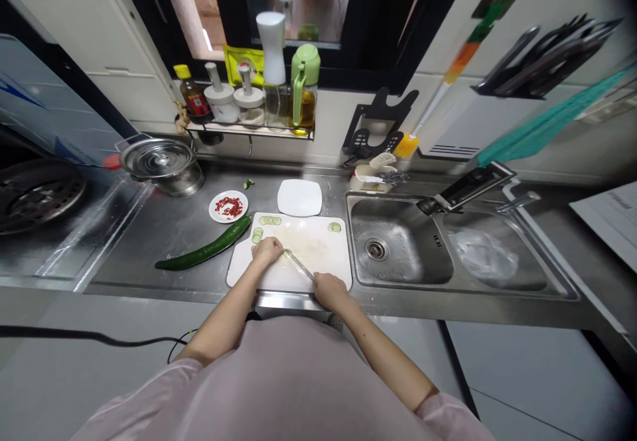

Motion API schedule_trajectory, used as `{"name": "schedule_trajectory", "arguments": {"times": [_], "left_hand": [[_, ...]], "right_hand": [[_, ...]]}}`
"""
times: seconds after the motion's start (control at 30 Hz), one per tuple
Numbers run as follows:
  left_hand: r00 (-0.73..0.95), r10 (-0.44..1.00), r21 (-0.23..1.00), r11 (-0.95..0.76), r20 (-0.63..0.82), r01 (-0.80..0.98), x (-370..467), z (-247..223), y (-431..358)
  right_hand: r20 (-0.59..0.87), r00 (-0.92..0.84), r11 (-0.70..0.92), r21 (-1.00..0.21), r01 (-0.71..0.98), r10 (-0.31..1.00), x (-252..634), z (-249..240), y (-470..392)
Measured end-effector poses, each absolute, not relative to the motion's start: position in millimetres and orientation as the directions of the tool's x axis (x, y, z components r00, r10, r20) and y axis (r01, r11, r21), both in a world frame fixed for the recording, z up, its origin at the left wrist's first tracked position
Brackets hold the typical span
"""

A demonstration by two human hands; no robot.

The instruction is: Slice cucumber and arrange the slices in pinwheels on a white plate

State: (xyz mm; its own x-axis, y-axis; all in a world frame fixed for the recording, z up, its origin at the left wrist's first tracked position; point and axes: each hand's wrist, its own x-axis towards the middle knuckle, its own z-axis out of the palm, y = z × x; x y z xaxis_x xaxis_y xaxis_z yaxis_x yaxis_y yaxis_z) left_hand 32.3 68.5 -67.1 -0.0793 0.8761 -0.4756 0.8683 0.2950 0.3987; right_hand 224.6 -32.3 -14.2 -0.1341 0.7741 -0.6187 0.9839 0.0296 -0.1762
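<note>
My right hand (pixel 330 291) is closed round the handle of a knife (pixel 299 266), its blade slanting up and left over the white cutting board (pixel 243 272). The fingers of my left hand (pixel 267 250) are pinched together at the knife's tip, where a thin, pale green cucumber slice (pixel 288 251) shows small and partly hidden. Overlapping cucumber slices (pixel 270 220) lie along the board's top left, with a smaller stack (pixel 257 235) just above my left hand. More slices (pixel 334 227) sit at the top right corner. A long cucumber (pixel 204 253) rests left of the board, one end by its edge.
Behind the board are a white square plate (pixel 299 197) and a small plate (pixel 213 211) of red pieces. Cucumber scraps (pixel 248 184) lie nearby. A lidded steel pot (pixel 184 179) stands left; the sink (pixel 403 265) is right. A seasoning rack (pixel 229 127) hangs above.
</note>
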Motion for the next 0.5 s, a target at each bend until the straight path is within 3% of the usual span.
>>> {"name": "schedule_trajectory", "arguments": {"times": [0.5], "left_hand": [[-0.081,0.873,0.402,0.302,-0.481,0.864,32.3,-66.8,68.1]], "right_hand": [[-0.632,-0.131,0.030,-0.167,0.985,0.764,221.9,-6.3,-30.1]]}}
